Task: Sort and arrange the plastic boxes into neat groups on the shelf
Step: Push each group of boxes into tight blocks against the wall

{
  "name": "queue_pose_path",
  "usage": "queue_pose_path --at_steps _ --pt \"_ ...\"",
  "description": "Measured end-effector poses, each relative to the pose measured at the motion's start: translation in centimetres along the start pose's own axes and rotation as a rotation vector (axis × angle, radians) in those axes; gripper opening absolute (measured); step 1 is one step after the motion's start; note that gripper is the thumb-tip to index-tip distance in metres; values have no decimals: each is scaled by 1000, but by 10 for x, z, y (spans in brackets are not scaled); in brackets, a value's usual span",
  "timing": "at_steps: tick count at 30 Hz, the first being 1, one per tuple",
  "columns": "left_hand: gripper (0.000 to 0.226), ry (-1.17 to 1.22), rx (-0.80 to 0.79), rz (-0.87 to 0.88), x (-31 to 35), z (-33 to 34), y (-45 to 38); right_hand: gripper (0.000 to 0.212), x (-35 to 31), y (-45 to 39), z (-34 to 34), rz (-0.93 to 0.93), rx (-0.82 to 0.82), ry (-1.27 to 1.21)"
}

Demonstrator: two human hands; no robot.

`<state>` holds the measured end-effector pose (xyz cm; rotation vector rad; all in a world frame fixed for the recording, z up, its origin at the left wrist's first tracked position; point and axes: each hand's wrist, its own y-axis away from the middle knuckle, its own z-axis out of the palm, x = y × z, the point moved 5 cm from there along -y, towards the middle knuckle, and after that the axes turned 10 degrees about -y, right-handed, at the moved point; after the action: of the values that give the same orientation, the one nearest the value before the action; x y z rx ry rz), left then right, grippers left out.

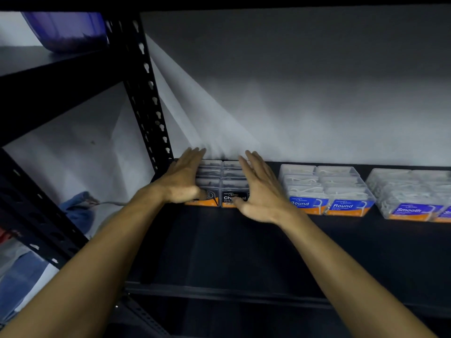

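Three groups of clear plastic floss-pick boxes stand at the back of the black shelf. The left group, black-labelled Charcoal boxes, sits between my hands. My left hand lies flat against that group's left side, fingers straight, thumb on the front label. My right hand lies flat against its right side, thumb touching the front. To the right stand the blue-labelled Round boxes, and further right the Smooth boxes, cut off by the frame edge.
A black perforated shelf upright rises just left of the Charcoal group. A white wall backs the shelf. A purple tub sits on a higher shelf at upper left. Blue cloth lies beyond the rack.
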<state>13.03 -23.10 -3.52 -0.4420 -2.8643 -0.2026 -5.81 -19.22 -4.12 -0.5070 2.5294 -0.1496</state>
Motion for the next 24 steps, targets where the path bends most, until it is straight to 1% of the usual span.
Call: queue_pose_path --at_steps 3,6,8,14,20,24 --pt "119 -223 -108 10 10 -1 -12 98 -1 -8 2 -22 -97 141" --pt "119 -317 -188 -6 13 1 -20 98 -2 -11 8 -44 -141 190" --pt "119 -344 -209 -12 13 3 -22 95 -2 -11 11 -39 -145 198" --pt "113 -295 -206 -2 22 0 -15 91 -1 -11 15 -58 -112 213" --pt "113 -230 -194 12 19 2 -17 91 -1 -11 16 -58 -121 214" --pt "114 -237 -194 9 19 1 -16 91 0 -12 15 -61 -114 223"
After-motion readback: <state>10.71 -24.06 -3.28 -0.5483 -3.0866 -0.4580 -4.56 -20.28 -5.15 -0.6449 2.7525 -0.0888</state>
